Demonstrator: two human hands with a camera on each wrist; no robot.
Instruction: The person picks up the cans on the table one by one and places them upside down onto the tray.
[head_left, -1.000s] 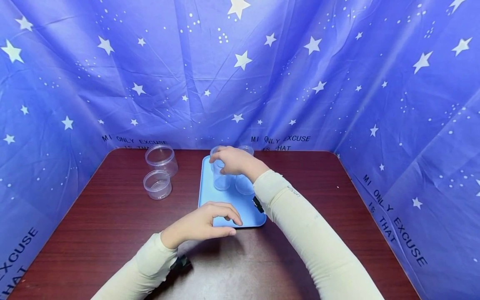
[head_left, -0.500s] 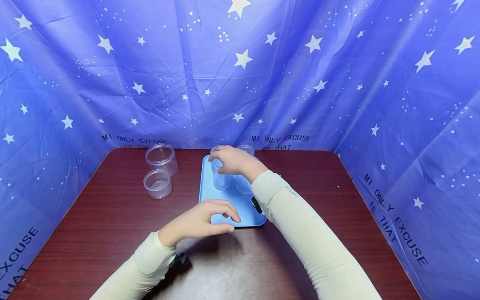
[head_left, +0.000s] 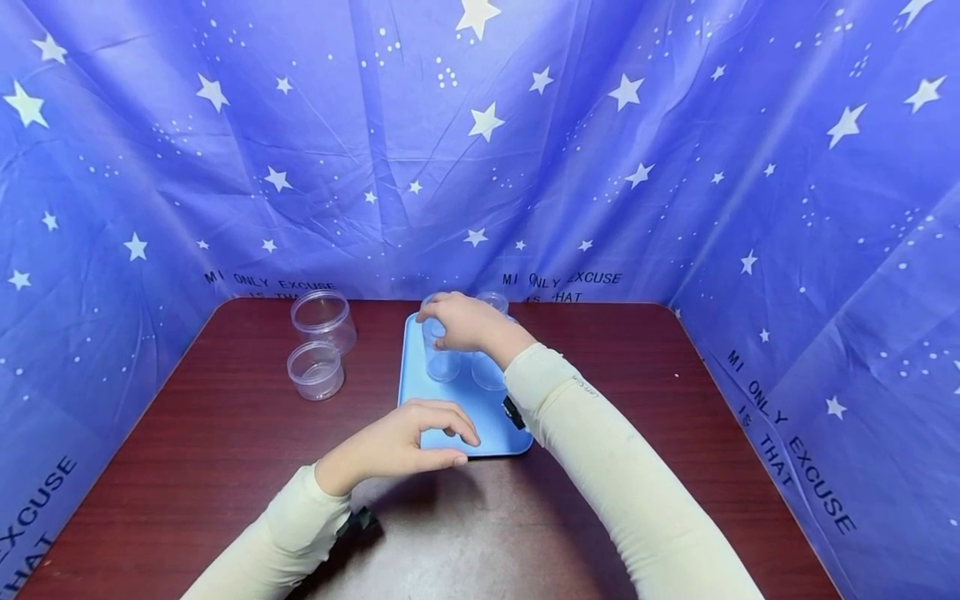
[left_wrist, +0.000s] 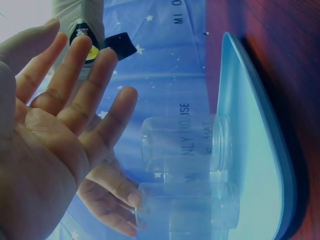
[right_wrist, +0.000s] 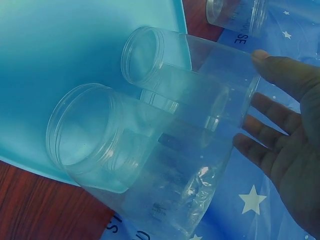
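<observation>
My right hand [head_left: 471, 323] reaches over the far part of a light blue tray [head_left: 480, 433]. It grips the upper end of a tall clear plastic jar [right_wrist: 200, 75], thumb on one side and fingers on the other, as the right wrist view shows. This jar stands upside down, its threaded rim on the tray. Right beside it is another clear jar [right_wrist: 145, 165], also mouth down; further clear outlines show through both. My left hand [head_left: 397, 442] hovers at the tray's near left part, fingers loosely bent and thumb apart, holding nothing.
Two clear round containers stand on the dark red-brown table [head_left: 225, 450] left of the tray: a larger one [head_left: 324, 323] behind a smaller one [head_left: 316, 372]. A blue star-printed curtain [head_left: 345, 167] encloses the table's back and sides.
The left hand has shifted very slightly to the left. The right hand keeps its grip on the jar, almost unmoved, and the containers stay where they were.
</observation>
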